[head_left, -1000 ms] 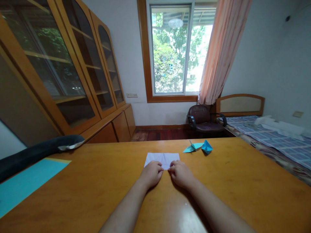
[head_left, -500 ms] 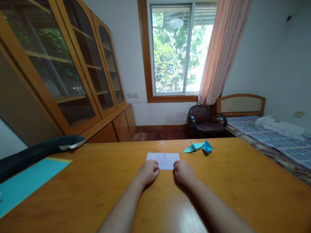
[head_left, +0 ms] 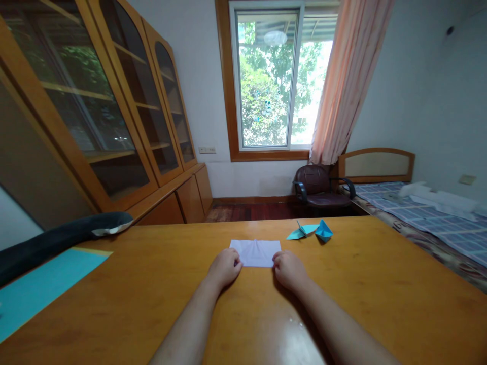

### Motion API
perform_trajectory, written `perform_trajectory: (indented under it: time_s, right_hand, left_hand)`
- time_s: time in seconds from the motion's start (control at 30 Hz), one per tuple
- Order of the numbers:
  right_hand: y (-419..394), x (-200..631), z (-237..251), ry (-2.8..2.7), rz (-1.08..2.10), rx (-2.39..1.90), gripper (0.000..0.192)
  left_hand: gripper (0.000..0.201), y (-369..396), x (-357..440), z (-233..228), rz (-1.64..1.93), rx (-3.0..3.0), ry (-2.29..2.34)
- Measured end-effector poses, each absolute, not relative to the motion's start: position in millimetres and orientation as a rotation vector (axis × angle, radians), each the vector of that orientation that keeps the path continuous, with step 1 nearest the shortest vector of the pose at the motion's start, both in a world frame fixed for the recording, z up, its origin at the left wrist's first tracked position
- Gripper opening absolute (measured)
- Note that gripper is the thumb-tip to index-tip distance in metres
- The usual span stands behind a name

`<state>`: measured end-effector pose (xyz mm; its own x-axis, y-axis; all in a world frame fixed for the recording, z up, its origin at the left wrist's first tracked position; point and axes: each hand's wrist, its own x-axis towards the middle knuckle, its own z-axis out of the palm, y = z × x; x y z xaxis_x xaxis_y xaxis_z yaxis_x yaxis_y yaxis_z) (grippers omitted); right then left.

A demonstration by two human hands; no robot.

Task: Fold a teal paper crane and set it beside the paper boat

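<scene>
A white sheet of paper point(head_left: 255, 254), rectangular and creased, lies flat on the wooden table point(head_left: 152, 294) in front of me. My left hand point(head_left: 225, 266) is at its left edge near the front corner, fingers curled in and closed on it. At the right edge, my right hand point(head_left: 288, 267) has its fingers closed on the paper's near corner. Beyond my right hand sit a light-blue folded paper crane point(head_left: 303, 231) and a blue folded paper boat point(head_left: 324, 231).
A turquoise sheet point(head_left: 49, 284) with a yellow edge lies at the left of the table, next to a dark curved object point(head_left: 72, 230). Past the far edge stand a maroon armchair point(head_left: 319, 187) and a bed point(head_left: 414, 203). A glass-door cabinet point(head_left: 148, 152) lines the left wall.
My left hand has slid a little to the left, towards the paper's left edge, uncovering more of the sheet. My right hand has barely moved.
</scene>
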<state>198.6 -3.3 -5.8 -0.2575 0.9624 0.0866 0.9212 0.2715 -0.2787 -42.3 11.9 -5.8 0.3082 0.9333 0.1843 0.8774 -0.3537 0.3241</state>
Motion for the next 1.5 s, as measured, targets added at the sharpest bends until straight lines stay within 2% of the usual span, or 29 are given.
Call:
perform_trajectory:
  time_s: [0.17, 0.5, 0.9, 1.0, 1.17, 1.33, 1.5]
  right_hand:
    - [-2.0, 200.7, -8.2, -2.278, 0.198, -1.747, 0.027]
    - [-0.5, 206.4, -5.2, -2.264, 0.161, -1.768, 0.027]
    - [0.9, 212.7, -2.9, -2.243, 0.179, -1.765, 0.028]
    - [0.6, 212.9, -2.1, -2.240, 0.184, -1.769, 0.027]
    - [0.1, 210.0, -2.7, -2.239, 0.174, -1.720, 0.025]
    - [-0.3, 203.8, -6.0, -2.234, 0.119, -1.718, 0.022]
    - [-0.9, 196.2, -10.0, -2.245, 0.092, -1.704, 0.019]
  left_hand:
    - [0.015, 13.3, -44.3, -3.4, 0.491, 2.308, 1.811]
    - [0.028, 16.5, -63.7, -2.0, 0.420, 2.193, 2.042]
    - [0.034, 18.1, -72.8, 0.3, 0.390, 2.110, 2.137]
    - [0.028, 16.9, -70.1, 2.0, 0.476, 2.120, 2.093]
    - [0.005, 14.4, -59.5, 2.3, 0.631, 2.287, 1.881]
    - [0.026, 10.6, -42.3, -2.7, 0.530, 2.350, 1.721]
    - [0.026, 2.9, -22.8, -1.8, 0.463, 2.427, 1.596]
